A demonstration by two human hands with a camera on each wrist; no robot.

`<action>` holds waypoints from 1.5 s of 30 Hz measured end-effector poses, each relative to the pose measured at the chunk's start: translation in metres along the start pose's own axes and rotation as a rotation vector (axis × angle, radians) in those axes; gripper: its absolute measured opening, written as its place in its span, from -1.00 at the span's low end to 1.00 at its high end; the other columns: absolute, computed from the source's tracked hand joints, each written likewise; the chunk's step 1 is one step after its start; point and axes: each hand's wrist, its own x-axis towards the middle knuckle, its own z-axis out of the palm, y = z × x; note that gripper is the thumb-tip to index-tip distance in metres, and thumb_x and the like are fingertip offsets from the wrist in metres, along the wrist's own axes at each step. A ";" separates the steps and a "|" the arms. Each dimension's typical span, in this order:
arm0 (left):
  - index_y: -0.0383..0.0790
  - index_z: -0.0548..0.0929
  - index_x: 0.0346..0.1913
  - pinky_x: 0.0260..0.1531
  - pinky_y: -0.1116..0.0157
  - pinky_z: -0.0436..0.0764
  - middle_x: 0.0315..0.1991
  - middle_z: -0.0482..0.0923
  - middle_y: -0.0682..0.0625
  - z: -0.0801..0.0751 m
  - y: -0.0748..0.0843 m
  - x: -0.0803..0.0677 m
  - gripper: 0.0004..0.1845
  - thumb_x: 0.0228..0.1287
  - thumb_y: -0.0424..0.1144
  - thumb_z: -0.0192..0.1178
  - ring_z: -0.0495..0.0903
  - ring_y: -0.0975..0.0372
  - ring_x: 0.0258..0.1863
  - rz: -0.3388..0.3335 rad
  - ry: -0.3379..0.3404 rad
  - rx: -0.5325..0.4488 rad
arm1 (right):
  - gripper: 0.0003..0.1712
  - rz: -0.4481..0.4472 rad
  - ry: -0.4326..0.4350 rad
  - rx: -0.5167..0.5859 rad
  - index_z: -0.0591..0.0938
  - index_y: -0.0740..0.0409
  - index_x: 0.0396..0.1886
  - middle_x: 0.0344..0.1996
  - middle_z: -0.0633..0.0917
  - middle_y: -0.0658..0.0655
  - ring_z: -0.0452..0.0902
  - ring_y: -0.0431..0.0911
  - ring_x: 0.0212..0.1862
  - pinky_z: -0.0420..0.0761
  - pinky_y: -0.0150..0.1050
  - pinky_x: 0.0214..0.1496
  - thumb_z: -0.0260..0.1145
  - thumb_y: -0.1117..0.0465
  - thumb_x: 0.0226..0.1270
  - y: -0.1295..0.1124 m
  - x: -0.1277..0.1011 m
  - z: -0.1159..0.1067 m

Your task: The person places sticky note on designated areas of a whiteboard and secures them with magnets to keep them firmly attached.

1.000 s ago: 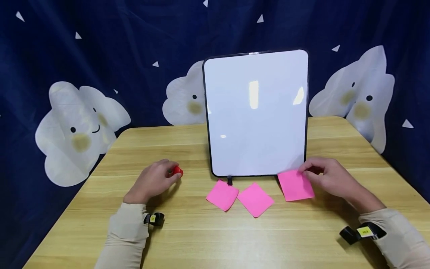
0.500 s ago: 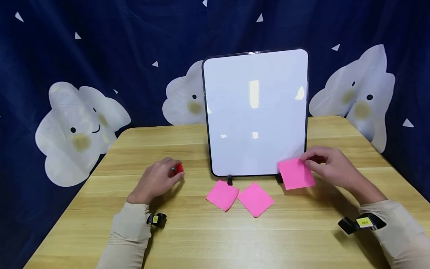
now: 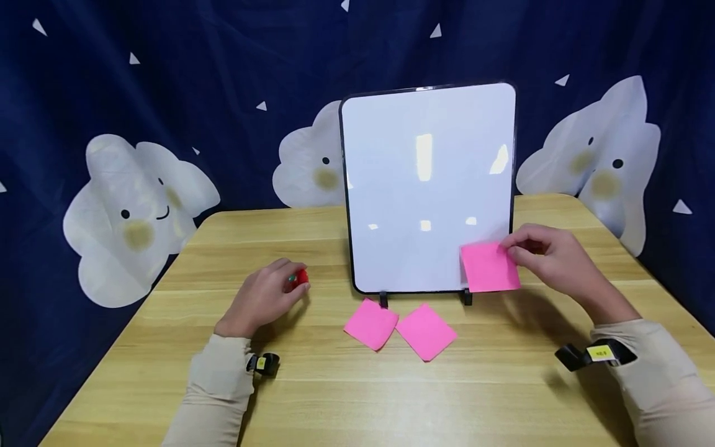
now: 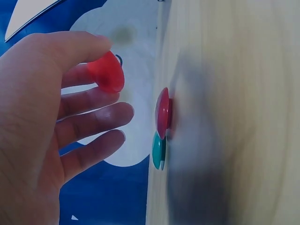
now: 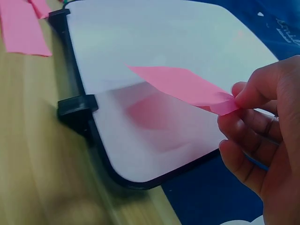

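Note:
My left hand (image 3: 262,297) pinches a round red magnet (image 4: 110,72) between thumb and forefinger, lifted off the table. Below it, a second red magnet (image 4: 162,113) and a green magnet (image 4: 158,151) lie side by side on the wood. My right hand (image 3: 555,257) pinches a pink sticky note (image 3: 490,268) at its upper right corner. The note hangs in front of the lower right corner of the whiteboard (image 3: 427,180). In the right wrist view the note (image 5: 183,86) slants away from the board, its reflection showing on the white surface. Any contact between them cannot be told.
Two more pink notes, a left one (image 3: 371,325) and a right one (image 3: 427,332), lie on the table (image 3: 391,403) before the board. Two black feet (image 3: 468,297) hold the board's lower edge. A dark blue curtain (image 3: 234,49) with clouds hangs behind.
My right hand has raised the pink note from below the board's bottom edge to in front of its lower right corner. My left hand has shifted slightly up and right.

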 end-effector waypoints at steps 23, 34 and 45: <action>-0.20 0.71 0.05 -0.58 0.38 0.46 -0.17 0.61 0.02 0.007 0.017 0.019 -0.65 0.29 -0.08 0.31 0.45 0.37 -0.53 0.168 0.133 0.064 | -0.82 0.018 0.154 0.089 0.76 0.23 -0.09 -0.30 0.69 -0.06 0.59 -0.16 -0.40 0.51 -0.42 -0.45 0.31 0.38 0.38 -0.007 0.031 -0.002; -0.23 0.71 0.00 -0.60 0.36 0.52 -0.18 0.62 -0.01 0.008 0.021 0.033 -0.67 0.26 -0.11 0.32 0.54 0.31 -0.51 0.294 0.285 0.036 | -0.73 0.056 0.247 0.062 0.74 0.20 0.05 -0.24 0.67 -0.07 0.58 -0.24 -0.36 0.49 -0.51 -0.42 0.25 0.24 0.46 -0.011 0.050 -0.003; -0.22 0.69 0.06 -0.58 0.36 0.53 -0.12 0.62 -0.01 0.004 0.030 0.041 -0.64 0.26 -0.14 0.32 0.55 0.30 -0.48 0.337 0.301 0.029 | -0.69 -0.001 0.428 -0.019 0.75 0.21 0.04 -0.11 0.58 0.09 0.48 -0.25 -0.22 0.45 -0.58 -0.24 0.26 0.28 0.37 -0.027 0.067 0.004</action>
